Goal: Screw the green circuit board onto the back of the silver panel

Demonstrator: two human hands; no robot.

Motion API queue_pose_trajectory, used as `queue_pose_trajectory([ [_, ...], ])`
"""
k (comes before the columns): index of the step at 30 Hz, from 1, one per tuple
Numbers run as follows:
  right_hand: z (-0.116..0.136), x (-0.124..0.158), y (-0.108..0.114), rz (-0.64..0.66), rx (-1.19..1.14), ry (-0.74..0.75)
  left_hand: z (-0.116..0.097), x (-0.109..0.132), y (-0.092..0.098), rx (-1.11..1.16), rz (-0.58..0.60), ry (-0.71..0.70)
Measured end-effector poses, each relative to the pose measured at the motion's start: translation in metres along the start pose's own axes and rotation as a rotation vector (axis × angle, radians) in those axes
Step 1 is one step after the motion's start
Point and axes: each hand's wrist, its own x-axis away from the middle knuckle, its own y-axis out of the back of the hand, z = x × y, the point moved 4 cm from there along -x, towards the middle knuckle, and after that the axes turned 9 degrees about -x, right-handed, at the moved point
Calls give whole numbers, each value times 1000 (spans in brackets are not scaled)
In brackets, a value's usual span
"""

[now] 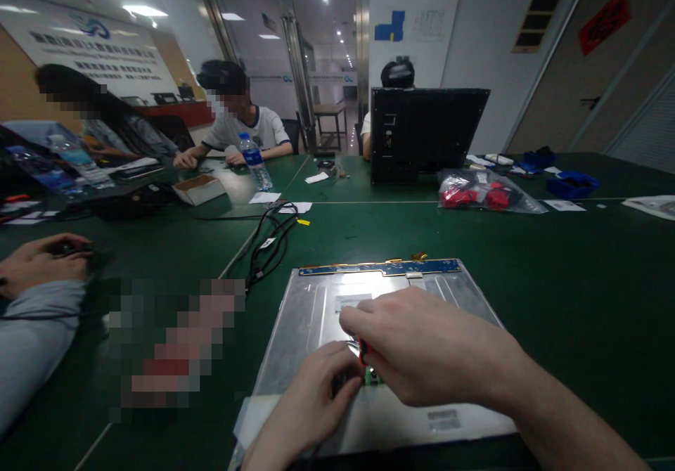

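An LCD panel (306,316) lies back-up on the table before me, its metal rear showing and a blue circuit strip (342,268) along the far edge. My right hand (411,337) is closed round a small red-handled tool (363,351), whose kind is mostly hidden by the fingers. Beneath it a small green circuit board (372,377) shows on the panel. My left hand (321,386) rests on the panel beside the board, thumb and fingers bent together at its left edge. What they grip there is hidden.
Black cables (271,246) run over the green table (580,302) beyond the panel's left corner. A black monitor (427,133), a plastic bag with red items (490,193), blue trays (572,184) and a water bottle (254,162) stand farther back. Another person's hand (47,263) is at left.
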Motion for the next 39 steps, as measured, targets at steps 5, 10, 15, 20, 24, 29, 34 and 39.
queue_pose_trajectory([
  [5, -2, -1, 1, -53, 21, -40, 1, 2, 0, 34, -31, -39],
  [10, -3, 0, 2, -40, 28, -49, -1, 2, 2, 25, -21, -27],
  [15, 1, 1, 5, -4, 11, -16, -4, 1, 2, 28, 23, -18],
  [20, 2, 1, 4, 26, 3, 10, 0, 1, 0, -1, 22, 1],
  [24, 1, 1, 2, 14, -2, 13, 0, 0, 0, -3, 24, 5],
  [29, 1, 0, 2, -9, 20, -2, -1, 0, 0, -13, 23, 11],
  [34, 2, 0, 3, -8, 18, -23, -2, 1, 1, 5, 19, 2],
  [39, 1, 1, 4, -28, 9, -47, -3, 0, 3, 24, 16, -29],
])
